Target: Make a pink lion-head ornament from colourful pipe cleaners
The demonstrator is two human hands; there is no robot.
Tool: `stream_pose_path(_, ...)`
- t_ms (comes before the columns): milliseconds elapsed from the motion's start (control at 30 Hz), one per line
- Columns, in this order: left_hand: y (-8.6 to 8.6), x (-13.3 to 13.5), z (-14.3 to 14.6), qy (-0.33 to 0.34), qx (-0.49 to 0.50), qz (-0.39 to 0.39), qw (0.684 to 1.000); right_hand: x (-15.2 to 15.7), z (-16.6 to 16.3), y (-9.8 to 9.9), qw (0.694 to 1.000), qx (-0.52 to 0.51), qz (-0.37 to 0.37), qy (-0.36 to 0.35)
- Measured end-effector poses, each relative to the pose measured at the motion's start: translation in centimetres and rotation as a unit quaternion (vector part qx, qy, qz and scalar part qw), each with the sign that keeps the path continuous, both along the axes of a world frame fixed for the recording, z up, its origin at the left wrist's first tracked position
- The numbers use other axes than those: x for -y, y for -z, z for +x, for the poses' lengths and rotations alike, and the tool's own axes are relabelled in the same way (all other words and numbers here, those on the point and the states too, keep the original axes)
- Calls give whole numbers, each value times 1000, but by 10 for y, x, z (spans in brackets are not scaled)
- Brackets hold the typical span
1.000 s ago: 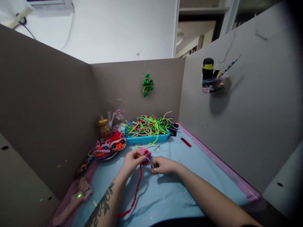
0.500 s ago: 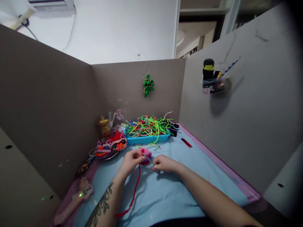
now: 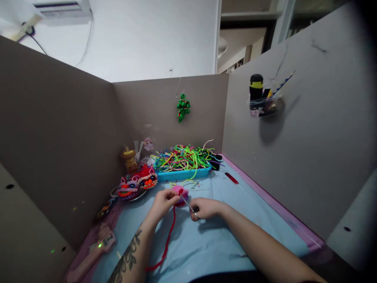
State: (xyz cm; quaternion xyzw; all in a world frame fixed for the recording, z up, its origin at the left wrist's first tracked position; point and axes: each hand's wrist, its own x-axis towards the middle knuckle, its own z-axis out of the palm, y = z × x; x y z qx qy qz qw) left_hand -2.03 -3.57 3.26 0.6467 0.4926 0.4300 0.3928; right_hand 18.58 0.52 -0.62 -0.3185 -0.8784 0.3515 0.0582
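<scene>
Over the front middle of the table, my left hand (image 3: 163,202) pinches at the near-left side of a small pink and purple fuzzy piece (image 3: 183,191) with red on it. From this piece a long red pipe cleaner (image 3: 170,237) trails down over the cloth toward me. My right hand (image 3: 203,208) is closed round the handles of small metal scissors (image 3: 186,202). Their tips point up and left, touching or close to the red part by my left fingertips. Whether the blades are apart is too small to tell.
Behind my hands stands a blue tray (image 3: 188,173) heaped with colourful pipe cleaners. Fuzzy faces (image 3: 129,188) lie on a plate at left, near a pink glue gun (image 3: 97,251). Grey panels (image 3: 294,157) enclose the table; a red-handled item (image 3: 231,178) lies right.
My right hand has shifted slightly down with the scissors, their tips lower against the piece. My left hand stays nearly in place. The whole view has shifted slightly.
</scene>
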Motion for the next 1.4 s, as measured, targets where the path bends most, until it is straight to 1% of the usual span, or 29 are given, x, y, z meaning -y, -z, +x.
stream_pose_path(133,-2,2,0,-4,-43,27,999,2,-1,-1,1000,3,17,14)
stream_pose_path(367,0,2,2,20,-103,78,991,2,-1,-1,1000,-1,19,21)
stream_pose_path(467,1,3,1,13,-135,97,986,2,-1,0,999,3,25,22)
stream_pose_path(567,0,4,0,1,-188,126,974,1,0,1,999,10,27,28)
stream_pose_path(667,-2,5,-1,-11,-252,154,955,-1,1,2,999,16,-3,37)
stream_pose_path(767,-3,5,-2,-13,-288,168,943,-2,1,2,998,9,-36,44)
stream_pose_path(933,-4,5,-4,-12,-302,170,938,-1,2,-4,998,0,-48,41)
stream_pose_path(1067,-3,3,-8,3,-298,165,940,0,2,-6,997,3,-62,49)
stream_pose_path(1300,-3,0,-15,28,-307,141,941,-1,0,-1,995,20,-71,71)
stream_pose_path(1400,-4,-1,-17,36,-314,132,940,-1,0,0,995,17,-68,69)
